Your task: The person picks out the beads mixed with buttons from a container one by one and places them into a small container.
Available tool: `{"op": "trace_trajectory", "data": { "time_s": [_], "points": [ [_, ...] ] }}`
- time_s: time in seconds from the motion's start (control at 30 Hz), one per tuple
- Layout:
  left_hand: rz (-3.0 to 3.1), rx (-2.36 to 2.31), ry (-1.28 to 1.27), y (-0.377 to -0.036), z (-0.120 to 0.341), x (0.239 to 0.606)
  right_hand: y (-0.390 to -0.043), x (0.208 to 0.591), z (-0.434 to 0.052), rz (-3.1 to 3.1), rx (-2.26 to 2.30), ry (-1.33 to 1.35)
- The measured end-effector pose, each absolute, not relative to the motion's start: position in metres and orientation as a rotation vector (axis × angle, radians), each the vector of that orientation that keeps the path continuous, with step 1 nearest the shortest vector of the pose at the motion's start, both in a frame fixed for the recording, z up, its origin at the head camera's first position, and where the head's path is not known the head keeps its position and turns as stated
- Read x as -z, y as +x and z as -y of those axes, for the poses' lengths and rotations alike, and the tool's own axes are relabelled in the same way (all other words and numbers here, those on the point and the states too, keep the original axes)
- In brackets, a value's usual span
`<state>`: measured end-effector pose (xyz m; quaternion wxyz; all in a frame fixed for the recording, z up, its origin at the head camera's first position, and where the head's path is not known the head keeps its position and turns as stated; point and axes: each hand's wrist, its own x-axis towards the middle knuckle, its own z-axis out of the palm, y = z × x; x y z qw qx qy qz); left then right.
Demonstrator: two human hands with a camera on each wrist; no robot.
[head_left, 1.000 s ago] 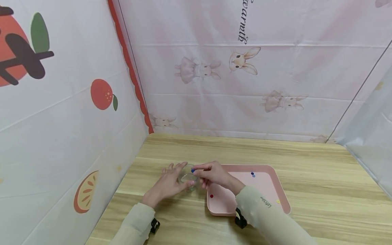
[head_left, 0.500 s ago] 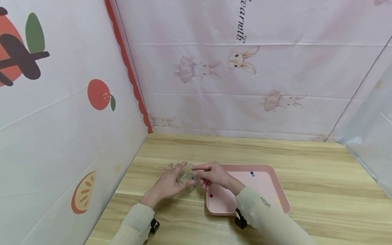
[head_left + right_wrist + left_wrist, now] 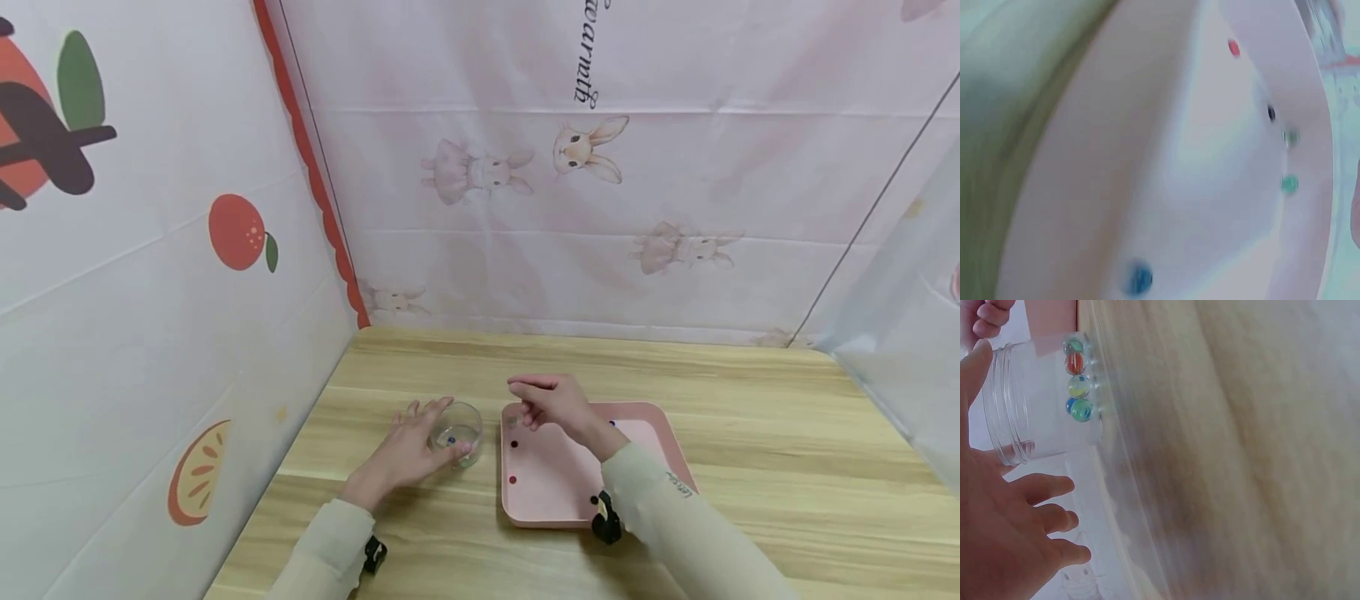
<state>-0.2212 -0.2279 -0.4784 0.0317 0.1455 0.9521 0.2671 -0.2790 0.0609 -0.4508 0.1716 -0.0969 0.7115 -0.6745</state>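
Observation:
My left hand (image 3: 405, 454) grips a clear jar (image 3: 461, 412) near its mouth, thumb and forefinger on opposite sides of the rim. The jar stands upright on the table. Several glass marbles (image 3: 1079, 386) lie on its bottom in the left wrist view, green, red, yellowish and blue. My right hand (image 3: 558, 404) is above the back left of a pink tray (image 3: 551, 492), thumb and forefinger stretched forward and the other fingers bent. Nothing shows between them. Inside the tray are a red marble (image 3: 513, 480), a dark one (image 3: 514, 444) and a blue marble (image 3: 1139, 279).
Two green marbles (image 3: 1289, 183) lie along the tray wall in the right wrist view. A black marble (image 3: 594, 500) sits by the tray's near side, beside the right wrist strap. Printed cloth walls (image 3: 480, 275) enclose the wooden table (image 3: 787, 442) at the back and sides.
A blue marble pinched in my right hand has gone into the jar. The right hand has since moved right and away, over the tray. My left hand stays on the jar.

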Motion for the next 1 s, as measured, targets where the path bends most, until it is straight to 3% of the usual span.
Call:
{"op": "trace_trajectory", "data": {
  "time_s": [0.37,1.0],
  "points": [
    [-2.938,-0.81,0.451,-0.223,0.231,0.479,-0.286,0.471,-0.091,-2.132,1.751,-0.136],
    [-2.925,-0.811,0.441,-0.225,0.228,0.476,-0.276,0.486,-0.1,-2.145,1.606,-0.205]
  ]
}}
